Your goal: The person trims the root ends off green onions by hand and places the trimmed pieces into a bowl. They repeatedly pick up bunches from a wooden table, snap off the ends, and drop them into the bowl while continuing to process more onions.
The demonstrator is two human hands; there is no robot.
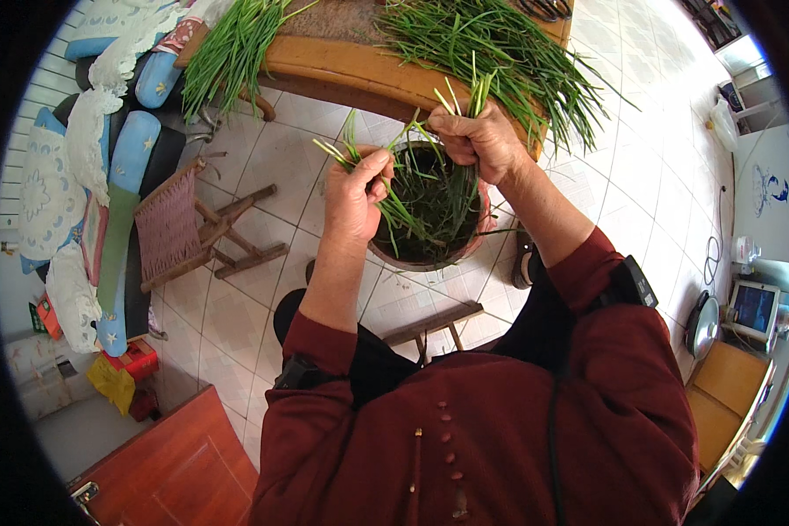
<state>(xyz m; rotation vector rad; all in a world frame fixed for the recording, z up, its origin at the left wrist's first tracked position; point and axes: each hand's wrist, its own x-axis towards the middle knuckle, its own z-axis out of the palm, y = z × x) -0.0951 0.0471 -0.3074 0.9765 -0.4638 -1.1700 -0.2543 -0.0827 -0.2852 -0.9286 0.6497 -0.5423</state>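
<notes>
My left hand grips a few green stalks, their pale ends sticking out to the upper left and their leaves hanging over a round bin. Closed around a small bunch of similar leafy stalks, my right hand is above the bin's upper right rim, beside the wooden table's edge. Inside the bin lie loose green leaves and scraps. On the table rest a large pile of long green stalks at the right and a smaller bunch at the left, hanging over the edge.
The curved wooden table stands just beyond the bin. A folding stool with a woven seat is on the tiled floor to the left, near a cushioned sofa. A wooden stool frame shows between my legs. A red-brown door is lower left.
</notes>
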